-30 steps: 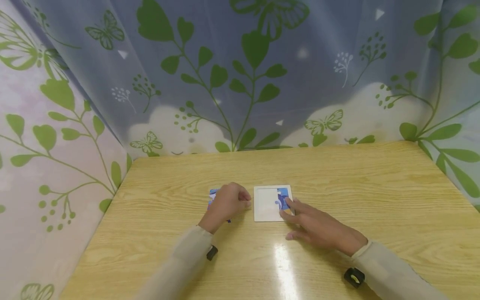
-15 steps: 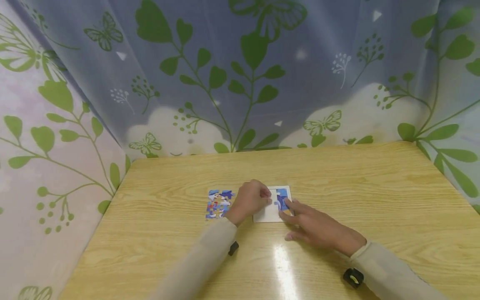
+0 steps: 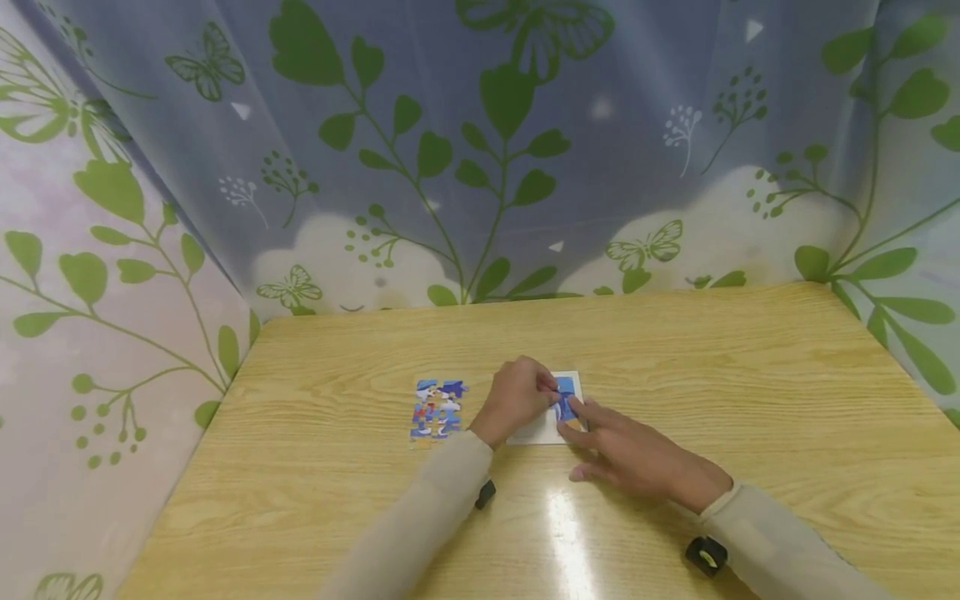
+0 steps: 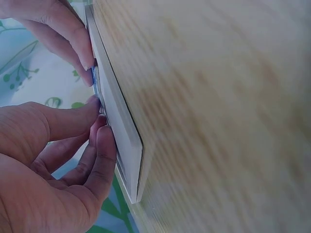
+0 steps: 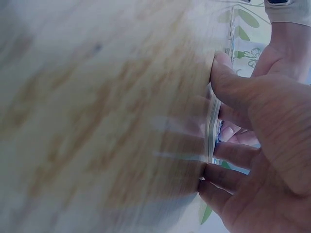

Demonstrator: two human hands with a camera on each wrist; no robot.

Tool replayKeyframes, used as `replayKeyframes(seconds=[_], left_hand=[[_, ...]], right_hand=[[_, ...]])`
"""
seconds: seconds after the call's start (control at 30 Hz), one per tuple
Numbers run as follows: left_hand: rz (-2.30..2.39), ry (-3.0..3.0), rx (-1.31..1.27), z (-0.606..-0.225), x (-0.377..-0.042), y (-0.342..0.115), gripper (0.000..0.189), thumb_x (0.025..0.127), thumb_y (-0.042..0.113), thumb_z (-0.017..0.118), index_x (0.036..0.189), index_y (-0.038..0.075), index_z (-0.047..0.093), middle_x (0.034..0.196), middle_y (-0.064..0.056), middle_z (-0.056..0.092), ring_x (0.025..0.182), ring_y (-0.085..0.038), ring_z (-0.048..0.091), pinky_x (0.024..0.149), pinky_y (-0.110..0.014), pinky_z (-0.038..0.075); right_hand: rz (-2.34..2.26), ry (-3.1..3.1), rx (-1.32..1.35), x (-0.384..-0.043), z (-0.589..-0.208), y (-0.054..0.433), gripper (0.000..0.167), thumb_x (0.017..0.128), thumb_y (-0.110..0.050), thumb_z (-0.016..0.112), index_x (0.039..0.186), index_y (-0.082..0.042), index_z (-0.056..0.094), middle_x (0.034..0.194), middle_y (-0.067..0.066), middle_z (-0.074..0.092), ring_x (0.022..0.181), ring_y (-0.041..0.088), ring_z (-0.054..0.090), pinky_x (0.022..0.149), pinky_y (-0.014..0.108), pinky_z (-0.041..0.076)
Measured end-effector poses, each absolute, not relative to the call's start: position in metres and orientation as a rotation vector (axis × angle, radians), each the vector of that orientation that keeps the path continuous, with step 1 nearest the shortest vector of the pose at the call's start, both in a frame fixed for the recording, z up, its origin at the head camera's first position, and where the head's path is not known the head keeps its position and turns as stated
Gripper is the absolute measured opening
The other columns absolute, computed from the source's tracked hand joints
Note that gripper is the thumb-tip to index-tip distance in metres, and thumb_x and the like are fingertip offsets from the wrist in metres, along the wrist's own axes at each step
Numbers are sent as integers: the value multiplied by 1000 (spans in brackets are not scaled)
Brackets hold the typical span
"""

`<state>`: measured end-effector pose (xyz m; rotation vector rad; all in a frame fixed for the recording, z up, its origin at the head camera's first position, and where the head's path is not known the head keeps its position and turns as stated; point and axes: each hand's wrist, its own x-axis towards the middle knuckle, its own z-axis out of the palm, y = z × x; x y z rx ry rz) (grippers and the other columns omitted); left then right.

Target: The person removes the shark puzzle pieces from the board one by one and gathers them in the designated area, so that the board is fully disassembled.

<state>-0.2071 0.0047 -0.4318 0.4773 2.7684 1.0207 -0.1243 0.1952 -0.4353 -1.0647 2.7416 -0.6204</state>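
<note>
A square white puzzle tray lies flat on the table, with joined blue jigsaw pieces along its right side. My left hand is over the tray, thumb and fingertips together at the edge of those pieces. It pinches a small jigsaw piece, mostly hidden by the fingers; in the left wrist view the fingertips meet right at the tray's surface. My right hand rests at the tray's right edge with extended fingers, two of them on the joined pieces. In the right wrist view its thumb touches the table.
Left of the tray, several loose blue, white and red jigsaw pieces lie close together on the wooden table. A patterned curtain stands behind the table and along its left side. Each wrist wears a small black device.
My left hand has moved right, from beside the loose pieces to over the tray, and the loose pieces have come into view. The right hand has stayed in place.
</note>
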Motion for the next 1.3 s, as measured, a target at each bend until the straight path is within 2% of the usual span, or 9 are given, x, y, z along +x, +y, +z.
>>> replayKeyframes(seconds=[0.23, 0.63, 1.3], left_hand=[[1016, 2789, 463, -430, -206, 7, 8, 84, 9, 83, 89, 6, 78, 78, 0, 73, 68, -7, 63, 65, -20, 51], [1131, 2771, 440, -430, -205, 7, 5, 85, 6, 81, 88, 7, 77, 77, 1, 70, 69, -8, 62, 66, -21, 52], [1198, 2746, 419, -421, -202, -26, 5, 88, 10, 78, 90, 6, 75, 86, -3, 72, 77, -15, 64, 72, -30, 55]], right_hand=[[-601, 2742, -1056, -124, -434, 195, 60, 96, -32, 70, 142, 2, 53, 155, 37, 25, 140, 55, 31, 109, 61, 36], [-576, 2747, -1058, -124, -434, 195, 61, 96, -32, 70, 142, 2, 53, 155, 37, 26, 141, 53, 32, 109, 60, 37], [-575, 2750, -1022, -123, -434, 195, 61, 95, -34, 70, 143, 1, 53, 156, 35, 27, 142, 53, 30, 110, 60, 34]])
